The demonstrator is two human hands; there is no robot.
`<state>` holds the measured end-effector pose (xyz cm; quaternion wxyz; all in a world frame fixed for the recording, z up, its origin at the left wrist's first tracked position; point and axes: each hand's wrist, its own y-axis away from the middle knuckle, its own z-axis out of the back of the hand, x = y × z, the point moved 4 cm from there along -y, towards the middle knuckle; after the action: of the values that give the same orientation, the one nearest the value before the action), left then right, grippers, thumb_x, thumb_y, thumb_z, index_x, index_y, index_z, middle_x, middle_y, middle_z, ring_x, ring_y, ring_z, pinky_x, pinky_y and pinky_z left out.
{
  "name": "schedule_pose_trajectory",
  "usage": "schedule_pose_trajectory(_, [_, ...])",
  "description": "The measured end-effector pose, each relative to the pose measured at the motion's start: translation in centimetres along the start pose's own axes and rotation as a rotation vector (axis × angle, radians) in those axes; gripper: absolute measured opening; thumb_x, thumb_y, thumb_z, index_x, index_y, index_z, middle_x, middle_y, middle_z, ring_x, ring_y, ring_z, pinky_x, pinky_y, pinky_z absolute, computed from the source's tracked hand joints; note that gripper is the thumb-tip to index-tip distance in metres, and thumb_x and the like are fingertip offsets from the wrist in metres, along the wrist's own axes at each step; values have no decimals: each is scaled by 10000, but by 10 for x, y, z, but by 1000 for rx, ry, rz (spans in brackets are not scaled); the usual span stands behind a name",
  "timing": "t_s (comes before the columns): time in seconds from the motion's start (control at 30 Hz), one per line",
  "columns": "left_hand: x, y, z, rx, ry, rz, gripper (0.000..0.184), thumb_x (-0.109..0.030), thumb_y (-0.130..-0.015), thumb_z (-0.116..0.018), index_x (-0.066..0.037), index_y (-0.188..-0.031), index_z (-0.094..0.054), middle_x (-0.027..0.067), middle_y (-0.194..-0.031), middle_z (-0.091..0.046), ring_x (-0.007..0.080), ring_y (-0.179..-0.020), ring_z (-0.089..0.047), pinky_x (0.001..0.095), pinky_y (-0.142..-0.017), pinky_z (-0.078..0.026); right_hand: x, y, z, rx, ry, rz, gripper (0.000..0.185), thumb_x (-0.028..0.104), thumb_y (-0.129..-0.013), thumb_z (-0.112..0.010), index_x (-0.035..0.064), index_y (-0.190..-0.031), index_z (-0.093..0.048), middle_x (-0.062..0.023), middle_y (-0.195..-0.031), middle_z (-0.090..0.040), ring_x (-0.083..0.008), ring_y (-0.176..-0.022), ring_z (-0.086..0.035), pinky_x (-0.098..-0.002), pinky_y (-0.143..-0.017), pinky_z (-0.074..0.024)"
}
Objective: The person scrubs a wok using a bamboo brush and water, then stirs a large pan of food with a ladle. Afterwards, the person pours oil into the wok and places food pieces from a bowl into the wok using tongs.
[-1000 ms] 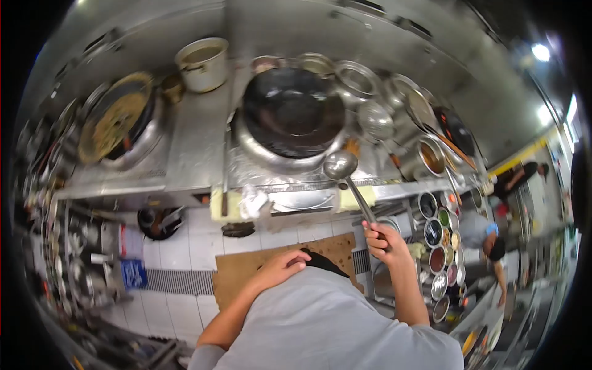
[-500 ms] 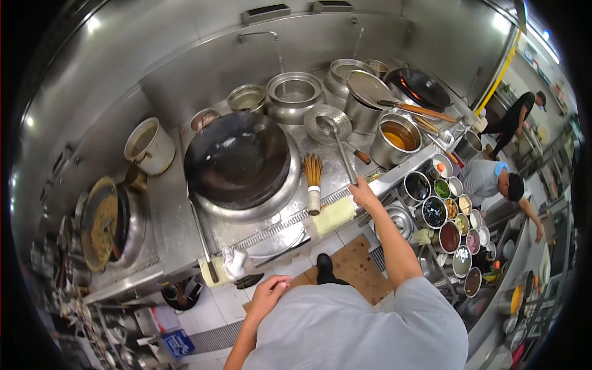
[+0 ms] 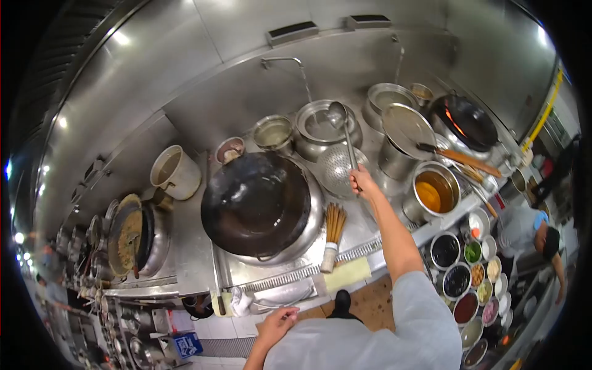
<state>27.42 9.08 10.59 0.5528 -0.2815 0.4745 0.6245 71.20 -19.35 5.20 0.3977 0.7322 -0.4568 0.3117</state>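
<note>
My right hand point(image 3: 364, 183) grips the handle of a metal ladle point(image 3: 351, 147). The ladle's bowl is over the rim of a water-filled steel pot point(image 3: 306, 148) at the back of the range. Just under the handle lies a round perforated strainer point(image 3: 333, 172). A large dark wok point(image 3: 256, 206) sits on the burner to the left of it, with nothing visible inside. In front of the strainer is a bamboo wok brush point(image 3: 333, 231). Low by my waist, my left hand point(image 3: 277, 325) is held with its fingers loosely bent and no object in them.
A pot of orange-brown liquid point(image 3: 433, 192) stands at the right, near a lidded pot point(image 3: 409, 131). Flames show at another wok point(image 3: 472, 123). Seasoning containers point(image 3: 457, 280) stand at the right, where a co-worker point(image 3: 521, 231) is. A cloth point(image 3: 241, 301) lies on the front edge.
My right hand has moved forward, carrying the ladle from over the strainer to the water pot behind. My left hand stays near my waist. The view has tilted up and shifted.
</note>
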Motion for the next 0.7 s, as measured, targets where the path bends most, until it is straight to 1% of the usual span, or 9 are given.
schedule_pose_trajectory(0.07, [-3,-3,-3,-5,-45,77,264,-190,-921,-628,-61,-1149,-658,103,-1044,-676,196,-884,-652,299,-803,-517,20,-59,0,-170,318,61,342,139,-916,-566,114,-1181,-351,2,-675,-475,-89,-455,-422,-263,-361,-322])
schedule_pose_trajectory(0.13, [-5,-7,-2,-67,-83,81,263,-204,-928,-621,-69,-1152,-658,104,-1059,-675,220,-882,-658,307,-801,-522,24,-121,5,-297,377,13,129,138,-894,-553,122,-981,-459,11,-625,-449,-90,-457,-412,-250,-369,-301])
schedule_pose_trajectory(0.2, [-1,-2,-6,-93,-74,28,279,-193,-941,-613,-89,-1197,-642,83,-1052,-682,153,-870,-643,278,-741,-510,25,-181,21,-124,122,-102,108,124,-889,-536,137,-815,-459,20,-586,-421,-86,-448,-395,-237,-371,-262])
schedule_pose_trajectory(0.27, [6,-2,-6,-195,-75,-25,289,-196,-949,-597,-92,-1216,-630,84,-1060,-671,169,-836,-639,297,-735,-510,26,-213,23,60,-473,-214,207,91,-891,-524,139,-714,-428,30,-563,-396,-73,-445,-384,-210,-373,-222])
schedule_pose_trajectory(0.37, [9,-8,-5,-82,-133,35,264,-214,-949,-557,-104,-1172,-645,129,-1080,-654,323,-990,-629,387,-874,-495,19,-173,6,249,-784,-190,107,81,-901,-536,77,-814,-476,21,-611,-410,-67,-479,-399,-218,-379,-236])
schedule_pose_trajectory(0.43, [1,-10,0,-97,-115,32,261,-215,-949,-557,-107,-1168,-647,131,-1082,-653,324,-996,-627,386,-877,-493,3,-151,-1,320,-757,-209,62,89,-905,-535,46,-865,-516,17,-610,-417,-62,-482,-408,-216,-375,-242])
schedule_pose_trajectory(0.53, [-10,-18,10,-63,-97,-12,231,-213,-946,-564,-100,-1121,-662,122,-1050,-653,311,-984,-629,371,-863,-495,-7,-98,-11,295,-780,-139,193,115,-916,-536,-47,-1018,-550,25,-613,-436,-41,-462,-406,-211,-361,-256])
schedule_pose_trajectory(0.6, [-8,-37,4,31,-65,-87,202,-208,-936,-584,-79,-1062,-675,107,-1008,-655,286,-948,-633,357,-835,-497,0,-60,-7,469,-838,-75,301,131,-925,-531,-96,-1123,-524,42,-632,-451,-27,-435,-388,-209,-353,-268])
schedule_pose_trajectory(0.7, [-26,-61,-13,224,-27,-247,184,-206,-946,-595,-69,-1027,-688,77,-973,-647,230,-904,-639,326,-798,-498,21,22,-30,278,-816,-104,293,136,-930,-522,-86,-1121,-530,57,-650,-452,-25,-418,-378,-212,-352,-273])
